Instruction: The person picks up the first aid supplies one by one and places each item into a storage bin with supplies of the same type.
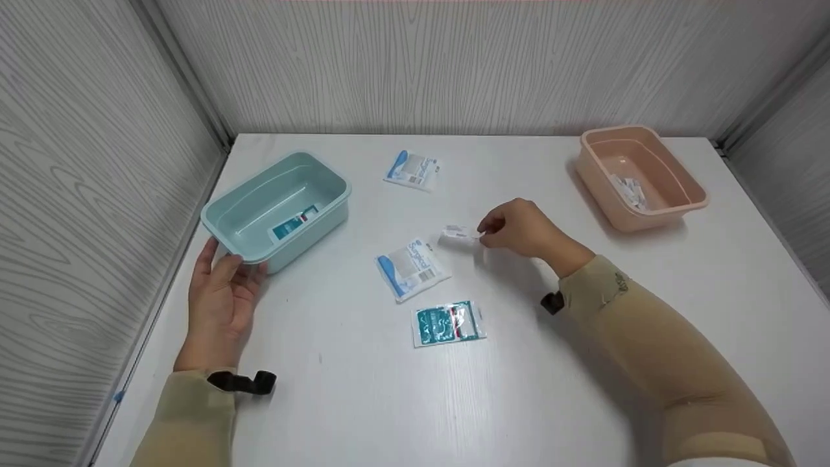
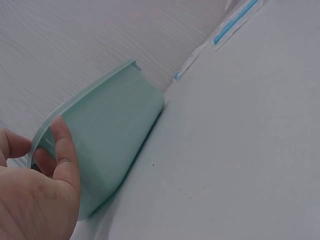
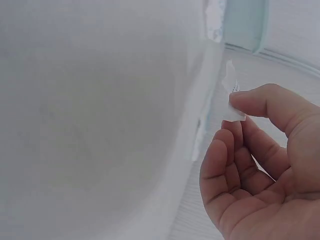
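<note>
My right hand (image 1: 483, 237) pinches a small white packet (image 1: 457, 235) by its end, just above the table's middle. The right wrist view shows the packet (image 3: 231, 82) between thumb and forefinger of that hand (image 3: 233, 113). My left hand (image 1: 220, 292) holds the near corner of a teal bin (image 1: 279, 165) at the left. In the left wrist view the thumb lies on the bin's outer wall (image 2: 120, 125) and the fingers of the left hand (image 2: 40, 150) sit at the rim. A teal packet (image 1: 295, 224) lies inside the bin.
Two blue-and-white packets (image 1: 413, 170) (image 1: 412, 267) and a teal packet (image 1: 449, 322) lie on the white table. A pink bin (image 1: 674, 211) with small white packets (image 1: 629, 189) stands at the back right. Grey walls close three sides.
</note>
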Tool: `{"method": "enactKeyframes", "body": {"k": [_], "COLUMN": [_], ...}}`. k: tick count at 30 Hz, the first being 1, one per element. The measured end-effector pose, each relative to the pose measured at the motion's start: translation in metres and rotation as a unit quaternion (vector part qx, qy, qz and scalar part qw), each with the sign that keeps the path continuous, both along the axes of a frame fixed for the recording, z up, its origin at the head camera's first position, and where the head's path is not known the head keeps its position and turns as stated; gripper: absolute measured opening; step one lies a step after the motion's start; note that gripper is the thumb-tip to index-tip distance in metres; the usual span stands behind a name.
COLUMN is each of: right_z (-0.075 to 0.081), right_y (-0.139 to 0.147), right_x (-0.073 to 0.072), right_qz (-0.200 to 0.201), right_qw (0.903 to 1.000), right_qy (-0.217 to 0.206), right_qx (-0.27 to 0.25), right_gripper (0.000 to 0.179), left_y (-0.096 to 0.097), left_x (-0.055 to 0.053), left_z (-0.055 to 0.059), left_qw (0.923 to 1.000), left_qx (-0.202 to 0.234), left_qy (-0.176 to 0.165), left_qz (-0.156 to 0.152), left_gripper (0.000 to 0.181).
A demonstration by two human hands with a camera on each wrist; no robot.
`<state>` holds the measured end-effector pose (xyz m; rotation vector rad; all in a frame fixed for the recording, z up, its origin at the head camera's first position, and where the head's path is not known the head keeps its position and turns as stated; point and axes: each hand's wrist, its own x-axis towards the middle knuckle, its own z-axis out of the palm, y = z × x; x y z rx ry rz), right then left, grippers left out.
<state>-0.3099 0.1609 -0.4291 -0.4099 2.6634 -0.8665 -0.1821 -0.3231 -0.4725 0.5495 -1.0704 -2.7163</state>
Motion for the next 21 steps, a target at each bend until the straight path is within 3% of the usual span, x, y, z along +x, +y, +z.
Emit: {"method": "enactKeyframes", "body": {"k": [12, 21], "right_z": [0.032, 0.065], "right_y": [0.046, 0.085], "right_x": [0.02, 0.033], "right_qz": [-0.05, -0.099], "right_qw": [0.997, 0.993], "right_qy": [0.045, 0.045], "right_qx": [-0.04, -0.046], "right_gripper": [0.018, 0.023], "left_y": [-0.001, -0.003], "left_x": [0.003, 0.003], "left_z": [0.001, -0.003], "left_qw": [0.9992, 0.9973], "left_qx": [0.038, 0.071], "left_qy": [0.006, 0.021], "left_qz": [-0.002, -0.004], "left_gripper": [0.082, 0.086]}}
